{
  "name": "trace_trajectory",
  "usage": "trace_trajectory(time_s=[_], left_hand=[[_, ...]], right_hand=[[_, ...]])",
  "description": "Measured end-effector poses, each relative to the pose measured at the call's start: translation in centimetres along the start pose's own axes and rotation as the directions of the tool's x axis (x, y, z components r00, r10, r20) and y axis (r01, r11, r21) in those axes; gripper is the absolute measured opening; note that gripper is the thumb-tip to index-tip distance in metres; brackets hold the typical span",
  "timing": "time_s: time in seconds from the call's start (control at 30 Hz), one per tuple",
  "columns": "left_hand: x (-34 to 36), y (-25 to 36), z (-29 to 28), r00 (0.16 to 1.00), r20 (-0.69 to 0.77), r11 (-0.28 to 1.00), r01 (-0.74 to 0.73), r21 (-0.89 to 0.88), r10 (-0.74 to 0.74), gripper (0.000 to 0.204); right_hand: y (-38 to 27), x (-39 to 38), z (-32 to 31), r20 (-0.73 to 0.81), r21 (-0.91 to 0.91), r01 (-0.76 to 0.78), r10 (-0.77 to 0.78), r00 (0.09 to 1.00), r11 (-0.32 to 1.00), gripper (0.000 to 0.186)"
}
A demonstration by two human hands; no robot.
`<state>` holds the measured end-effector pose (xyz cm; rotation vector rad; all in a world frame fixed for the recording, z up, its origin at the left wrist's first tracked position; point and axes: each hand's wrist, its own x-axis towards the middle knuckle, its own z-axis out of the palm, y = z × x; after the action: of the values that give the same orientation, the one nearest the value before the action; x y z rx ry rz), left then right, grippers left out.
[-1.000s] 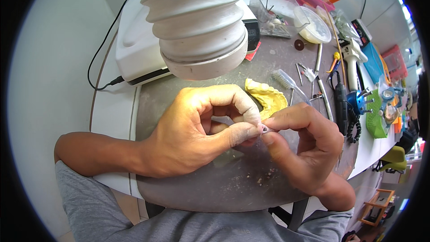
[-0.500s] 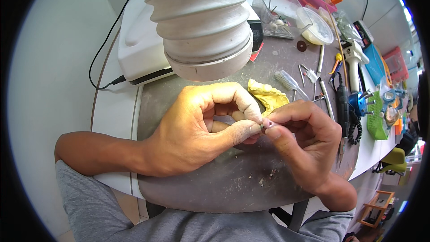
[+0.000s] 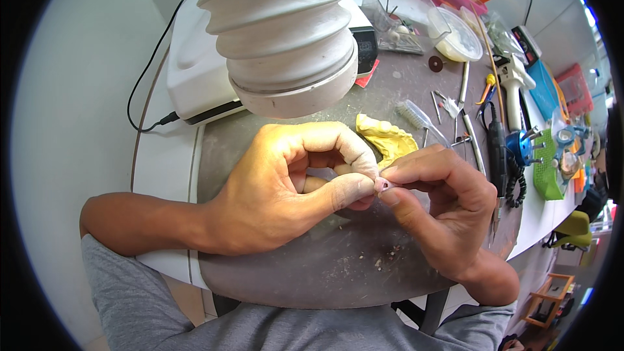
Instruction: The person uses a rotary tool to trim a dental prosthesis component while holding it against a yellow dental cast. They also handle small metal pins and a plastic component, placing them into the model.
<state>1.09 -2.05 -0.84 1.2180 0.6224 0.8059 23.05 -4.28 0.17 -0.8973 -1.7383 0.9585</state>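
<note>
One small pink piece with a dark spot (image 3: 382, 185), held between the two hands, above the surface (image 3: 286, 279). Left hand (image 3: 273, 195): thumb and forefinger pinch its left side. Right hand (image 3: 458, 214): grips its right side, forefinger above, thumb below. Neither hand nearer; both touch it. Long axis: piece too small and covered to tell. Yellow toothed cast (image 3: 393, 145) lies just beyond the fingertips.
</note>
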Motion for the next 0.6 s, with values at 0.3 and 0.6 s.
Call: trace_trajectory(time_s=[0.3, 0.6], left_hand=[[0.01, 0.07, -0.06, 1.0, 0.015, 1.0, 0.01, 0.004, -0.01, 0.007], [0.07, 0.19, 0.04, 0.999, 0.011, 0.999, 0.031, -0.017, -0.031, 0.005]], right_hand=[[0.28, 0.06, -0.31, 0.045, -0.101, 0.067, -0.063, 0.997, 0.993, 0.02], [-0.54, 0.0, -0.55, 0.064, -0.142, 0.035, -0.026, 0.998, 0.989, 0.018]])
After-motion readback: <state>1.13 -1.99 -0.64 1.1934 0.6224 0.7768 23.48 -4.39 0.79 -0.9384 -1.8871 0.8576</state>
